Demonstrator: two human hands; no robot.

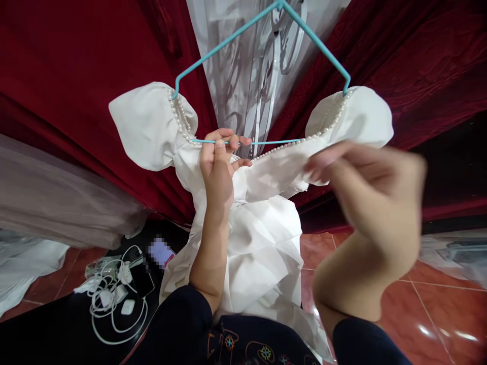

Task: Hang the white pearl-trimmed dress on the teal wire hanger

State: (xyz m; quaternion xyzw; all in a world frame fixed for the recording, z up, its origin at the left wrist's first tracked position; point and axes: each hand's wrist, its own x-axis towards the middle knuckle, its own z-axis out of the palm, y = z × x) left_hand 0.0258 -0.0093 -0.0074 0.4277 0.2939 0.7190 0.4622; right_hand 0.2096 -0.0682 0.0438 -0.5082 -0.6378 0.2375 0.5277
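Observation:
A white dress (pixel 262 223) with puffed sleeves and pearl beads along its neckline hangs on a light blue hanger (pixel 228 42). My left hand (pixel 220 162) is closed at the neckline, thumb and forefinger pinching the edge by the hanger's lower bar, the other fingers partly stretched. To the right, my right hand (pixel 373 187) is blurred by motion in front of the right sleeve (pixel 365 114). Its thumb and fingers are drawn together in a pinch; whatever lies between them is too small or smeared to make out.
Dark red curtains (pixel 76 66) hang on both sides, with white hangers (pixel 272 86) between them. At lower left a black surface (pixel 49 329) carries tangled white cables (pixel 110 304), a phone (pixel 142 279) and a small white case (pixel 128 306). Reddish floor tiles (pixel 433 304) show at right.

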